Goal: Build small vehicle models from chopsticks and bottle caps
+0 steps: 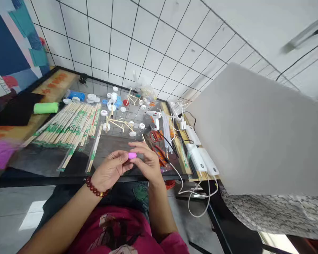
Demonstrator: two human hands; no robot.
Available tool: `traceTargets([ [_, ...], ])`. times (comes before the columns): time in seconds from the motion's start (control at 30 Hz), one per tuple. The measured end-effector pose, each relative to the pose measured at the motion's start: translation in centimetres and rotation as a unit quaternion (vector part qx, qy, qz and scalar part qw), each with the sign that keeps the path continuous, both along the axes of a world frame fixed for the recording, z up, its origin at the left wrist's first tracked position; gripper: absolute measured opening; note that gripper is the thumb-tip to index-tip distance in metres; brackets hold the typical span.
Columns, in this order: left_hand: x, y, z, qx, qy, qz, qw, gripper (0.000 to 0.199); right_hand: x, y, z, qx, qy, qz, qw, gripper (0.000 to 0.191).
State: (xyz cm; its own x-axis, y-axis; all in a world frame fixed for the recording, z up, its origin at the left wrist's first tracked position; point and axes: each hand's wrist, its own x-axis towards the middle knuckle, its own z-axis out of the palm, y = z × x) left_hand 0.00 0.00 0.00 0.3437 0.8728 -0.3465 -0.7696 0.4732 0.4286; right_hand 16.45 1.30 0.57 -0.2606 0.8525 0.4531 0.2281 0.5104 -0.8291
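A small bright pink piece (132, 155) with rounded edges is between my two hands, above the table's front edge. Its kind is not plain from here. My left hand (112, 168) pinches its left end between thumb and fingers. From the other side, my right hand (149, 160) has thumb and fingertips closed at its right end, with the upper fingers curved over it. Beyond my hands lie stick frames with white bottle caps for wheels, one nearer (119, 123) and one farther back (132, 98). Paper-wrapped chopsticks (69, 123) are spread out to the left.
A white glue gun (154, 118) rests right of the frames, beside clear glue sticks (166, 132) and red-handled pliers (160, 151). White adapters (197, 158) with loose cables line the right edge. A large pale panel (254, 134) stands farther right. A green roll (46, 108) lies left.
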Motion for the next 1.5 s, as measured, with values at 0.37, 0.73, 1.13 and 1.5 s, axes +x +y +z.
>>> traceTargets([
  [0.37,-0.3,0.0,-0.6,0.012,-0.003,-0.054,0.998,0.026,-0.4,-0.6,0.7,0.035,-0.039,0.003,0.999,0.012],
  [0.73,-0.9,-0.8,-2.3,0.300,0.341,0.175,0.873,0.020,-0.5,-0.9,0.2,0.089,-0.109,-0.090,0.986,0.015],
  [1.13,-1.2,-0.8,-1.4,0.413,0.428,0.230,0.770,0.017,-0.5,-1.1,0.8,0.089,-0.102,-0.043,0.990,0.018],
  [1.5,-1.5,-0.8,-1.1,0.432,0.449,0.240,0.744,0.019,-0.4,-1.1,0.5,0.088,-0.097,-0.041,0.991,0.019],
])
